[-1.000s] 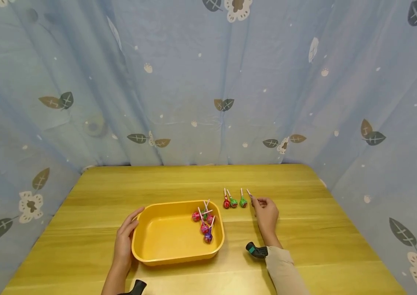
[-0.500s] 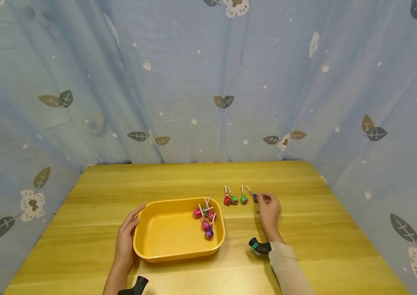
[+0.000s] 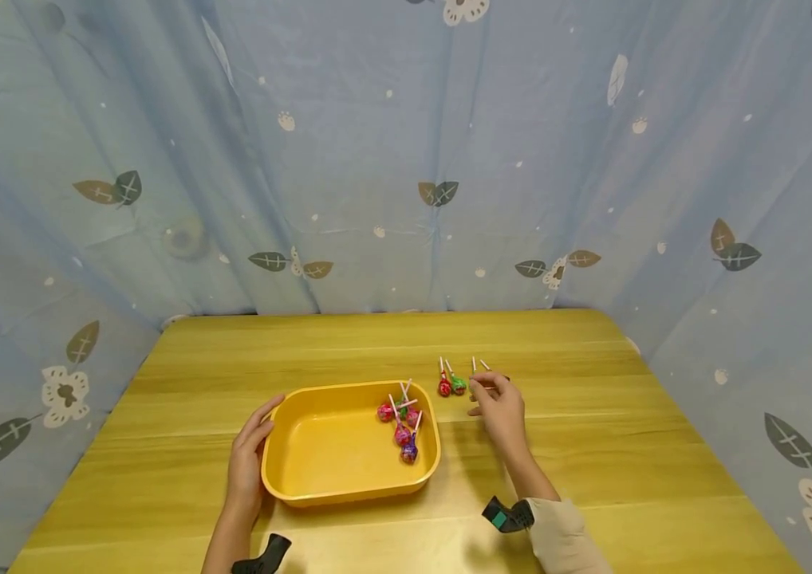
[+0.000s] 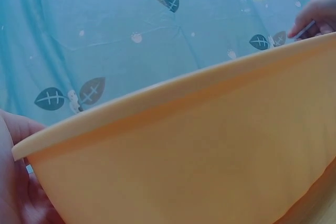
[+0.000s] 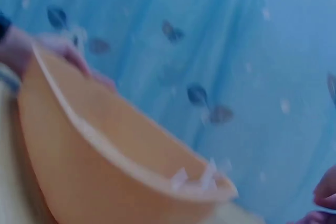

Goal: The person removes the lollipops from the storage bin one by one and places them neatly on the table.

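Observation:
A yellow plastic tray (image 3: pixel 337 494) sits at the middle front of the table in the head view. My left hand (image 3: pixel 244 462) grips its left end, fingers against the rim; some of them are hidden. Inside, at the right end, lie several wrapped lollipops (image 3: pixel 402 434), pink, green and purple. A red lollipop (image 3: pixel 444 387) and a green lollipop (image 3: pixel 458 385) lie on the table beyond the tray. My right hand (image 3: pixel 502 410) hovers just to their right with thumb and fingers apart, nothing seen between them. It hides the heads of two more lollipops, whose white sticks (image 3: pixel 474 363) show.
The wooden table (image 3: pixel 628 446) reaches back to a blue curtain (image 3: pixel 348 159) with leaf and flower prints. Black wrist camera mounts (image 3: pixel 508 515) sit on both wrists. The right wrist view is blurred.
My right hand has let go of a purple lollipop at the right end of the row and moved left toward the tray. The left hand has stayed on the tray.

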Action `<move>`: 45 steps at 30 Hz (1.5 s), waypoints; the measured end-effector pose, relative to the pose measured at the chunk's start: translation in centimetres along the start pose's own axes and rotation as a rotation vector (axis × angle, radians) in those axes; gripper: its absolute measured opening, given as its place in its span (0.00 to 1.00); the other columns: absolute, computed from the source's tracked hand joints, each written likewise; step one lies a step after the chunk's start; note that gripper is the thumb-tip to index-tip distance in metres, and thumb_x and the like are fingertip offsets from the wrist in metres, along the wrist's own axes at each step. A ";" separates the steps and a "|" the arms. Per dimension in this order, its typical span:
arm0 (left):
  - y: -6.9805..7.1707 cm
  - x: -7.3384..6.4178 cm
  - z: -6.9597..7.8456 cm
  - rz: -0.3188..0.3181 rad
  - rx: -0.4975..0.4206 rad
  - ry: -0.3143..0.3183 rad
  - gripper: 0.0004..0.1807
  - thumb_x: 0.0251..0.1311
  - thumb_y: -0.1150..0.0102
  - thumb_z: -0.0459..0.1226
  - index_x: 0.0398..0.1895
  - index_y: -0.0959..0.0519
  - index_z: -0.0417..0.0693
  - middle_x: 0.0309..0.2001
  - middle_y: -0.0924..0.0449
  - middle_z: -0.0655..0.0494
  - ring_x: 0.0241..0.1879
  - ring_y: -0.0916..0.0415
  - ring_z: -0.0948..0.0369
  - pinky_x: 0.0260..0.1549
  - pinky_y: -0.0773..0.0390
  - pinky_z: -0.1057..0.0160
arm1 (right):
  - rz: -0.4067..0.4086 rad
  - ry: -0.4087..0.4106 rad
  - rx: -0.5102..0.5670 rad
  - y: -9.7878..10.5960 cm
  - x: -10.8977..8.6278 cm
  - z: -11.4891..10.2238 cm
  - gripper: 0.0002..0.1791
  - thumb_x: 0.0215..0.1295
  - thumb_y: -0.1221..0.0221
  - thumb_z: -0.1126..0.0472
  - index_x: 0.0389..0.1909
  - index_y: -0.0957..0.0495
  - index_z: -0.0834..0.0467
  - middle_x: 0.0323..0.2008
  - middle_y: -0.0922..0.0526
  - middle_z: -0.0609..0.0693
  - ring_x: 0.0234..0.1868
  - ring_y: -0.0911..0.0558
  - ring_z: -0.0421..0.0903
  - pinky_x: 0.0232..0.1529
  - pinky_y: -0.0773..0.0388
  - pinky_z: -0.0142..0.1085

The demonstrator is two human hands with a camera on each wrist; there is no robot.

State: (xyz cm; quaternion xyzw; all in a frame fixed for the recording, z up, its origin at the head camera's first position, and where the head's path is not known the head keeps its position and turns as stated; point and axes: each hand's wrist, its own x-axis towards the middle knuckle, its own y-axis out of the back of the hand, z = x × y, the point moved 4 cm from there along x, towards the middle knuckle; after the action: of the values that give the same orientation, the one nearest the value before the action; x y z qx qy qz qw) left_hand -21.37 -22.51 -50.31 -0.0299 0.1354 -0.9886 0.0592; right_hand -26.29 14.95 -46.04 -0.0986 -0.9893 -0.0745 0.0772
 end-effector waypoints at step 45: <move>-0.2 -0.2 0.2 -0.010 0.014 0.001 0.24 0.77 0.66 0.40 0.71 0.38 0.43 0.66 0.36 0.48 0.61 0.34 0.51 0.54 0.27 0.62 | -0.721 0.159 -0.690 -12.2 -2.7 -3.2 0.08 0.54 0.38 0.73 0.36 0.20 0.64 0.28 0.23 0.50 0.28 0.27 0.41 0.29 0.27 0.31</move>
State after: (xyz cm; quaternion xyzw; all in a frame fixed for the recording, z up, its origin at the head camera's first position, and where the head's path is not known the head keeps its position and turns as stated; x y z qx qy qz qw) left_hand -21.14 -22.38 -50.12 -0.0297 0.1285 -0.9898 0.0543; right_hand -25.80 2.09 -44.98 0.2353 -0.8694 -0.4262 0.0844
